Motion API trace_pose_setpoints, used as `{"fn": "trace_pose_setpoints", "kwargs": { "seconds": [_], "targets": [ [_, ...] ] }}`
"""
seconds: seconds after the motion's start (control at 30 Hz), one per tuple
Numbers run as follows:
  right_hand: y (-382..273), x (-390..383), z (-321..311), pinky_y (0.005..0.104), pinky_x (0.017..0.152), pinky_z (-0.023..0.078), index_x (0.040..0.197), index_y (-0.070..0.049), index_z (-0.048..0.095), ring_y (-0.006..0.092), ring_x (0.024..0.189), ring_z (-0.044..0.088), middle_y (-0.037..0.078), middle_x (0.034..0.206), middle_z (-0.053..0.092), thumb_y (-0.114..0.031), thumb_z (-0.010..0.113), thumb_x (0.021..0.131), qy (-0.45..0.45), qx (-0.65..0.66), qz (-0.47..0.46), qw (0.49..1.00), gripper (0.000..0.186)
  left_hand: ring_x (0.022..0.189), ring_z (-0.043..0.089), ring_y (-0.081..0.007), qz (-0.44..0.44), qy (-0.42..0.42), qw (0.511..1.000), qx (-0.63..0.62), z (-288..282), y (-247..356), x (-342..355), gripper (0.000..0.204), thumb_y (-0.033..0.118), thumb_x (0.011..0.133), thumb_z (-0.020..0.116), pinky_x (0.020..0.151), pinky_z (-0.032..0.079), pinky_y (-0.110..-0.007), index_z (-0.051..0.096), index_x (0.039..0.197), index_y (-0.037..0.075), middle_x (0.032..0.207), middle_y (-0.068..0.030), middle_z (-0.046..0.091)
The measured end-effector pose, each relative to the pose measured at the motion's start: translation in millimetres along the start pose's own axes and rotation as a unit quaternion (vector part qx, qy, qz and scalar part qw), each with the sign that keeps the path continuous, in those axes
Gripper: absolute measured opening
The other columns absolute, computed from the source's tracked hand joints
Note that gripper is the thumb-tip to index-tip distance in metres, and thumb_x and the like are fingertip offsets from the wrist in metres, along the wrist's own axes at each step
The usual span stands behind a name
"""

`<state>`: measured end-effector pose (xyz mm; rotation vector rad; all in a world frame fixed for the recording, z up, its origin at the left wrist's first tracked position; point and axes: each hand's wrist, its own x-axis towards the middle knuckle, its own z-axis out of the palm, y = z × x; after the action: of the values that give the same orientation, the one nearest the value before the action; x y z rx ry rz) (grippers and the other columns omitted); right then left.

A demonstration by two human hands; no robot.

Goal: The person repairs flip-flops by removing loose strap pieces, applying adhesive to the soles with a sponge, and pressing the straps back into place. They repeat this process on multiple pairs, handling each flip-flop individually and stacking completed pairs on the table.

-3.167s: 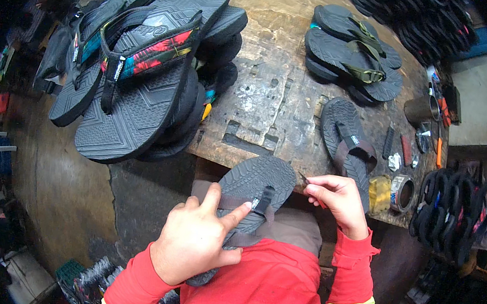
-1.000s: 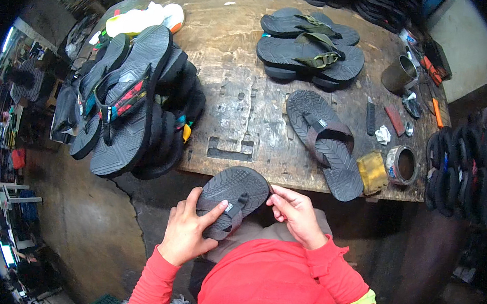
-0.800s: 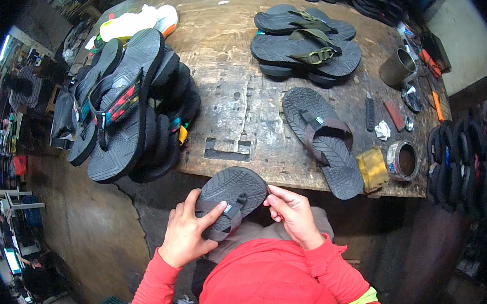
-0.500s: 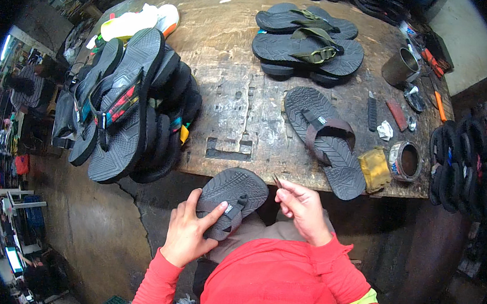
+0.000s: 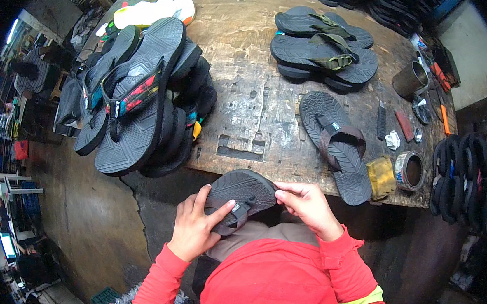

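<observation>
My left hand [image 5: 195, 223] grips a dark grey thong sandal [image 5: 237, 186] in front of the table's near edge. Its thumb presses near the strap, with the fingers along the sole's left side. At the sole's right edge, my right hand [image 5: 308, 208] is closed in a pinch, fingertips at the rim. A small thin pointed tool showed in that pinch a moment ago; now the fingers and sole mostly hide it. A similar sandal with a brown strap [image 5: 347, 140] lies on the table, beyond my right hand.
Stacked flip-flops [image 5: 137, 101] crowd the wooden table [image 5: 236, 104] at left. A sandal pair with green straps [image 5: 326, 57] sits farther back. At right are a yellow block [image 5: 380, 178], a round tin [image 5: 409, 171], a metal cup [image 5: 410, 80] and a black-handled cutter [image 5: 381, 121]. More sandals [image 5: 469, 179] hang beyond.
My right hand has moved from beside the sandal to its right edge, fingertips now against the rim. The left hand still holds the sandal. The whole view has shifted slightly.
</observation>
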<state>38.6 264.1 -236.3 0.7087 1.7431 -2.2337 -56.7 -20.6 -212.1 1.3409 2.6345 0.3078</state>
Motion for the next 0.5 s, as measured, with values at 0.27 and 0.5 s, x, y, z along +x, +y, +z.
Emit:
{"fn": "trace_pose_setpoints", "kwargs": {
  "seconds": [0.27,0.5],
  "targets": [
    [0.3,-3.4,-4.1,0.0194,0.055,0.036,0.132,-0.006,0.075,0.0002,0.063,0.047,-0.008,0.081,0.065,-0.018,0.072,0.102,0.005,-0.045,-0.007,0.999,0.032,0.122,0.055,-0.0401,-0.001,0.002,1.000,-0.002,-0.8,0.2,0.8,0.090,0.013,0.061,0.084,0.098,0.048,-0.051,0.064,0.145,0.037,0.153,-0.0185,0.043],
    [-3.0,-0.4,-6.5,0.0202,0.055,0.040,0.128,-0.005,0.076,0.0004,0.064,0.051,-0.006,0.083,0.069,-0.020,0.072,0.102,-0.002,-0.057,-0.010,0.998,0.031,0.122,0.055,-0.0402,-0.002,0.005,1.000,0.004,-0.8,2.7,1.1,0.089,0.013,0.061,0.084,0.098,0.048,-0.051,0.064,0.145,0.037,0.153,-0.0190,0.042]
  ]
}}
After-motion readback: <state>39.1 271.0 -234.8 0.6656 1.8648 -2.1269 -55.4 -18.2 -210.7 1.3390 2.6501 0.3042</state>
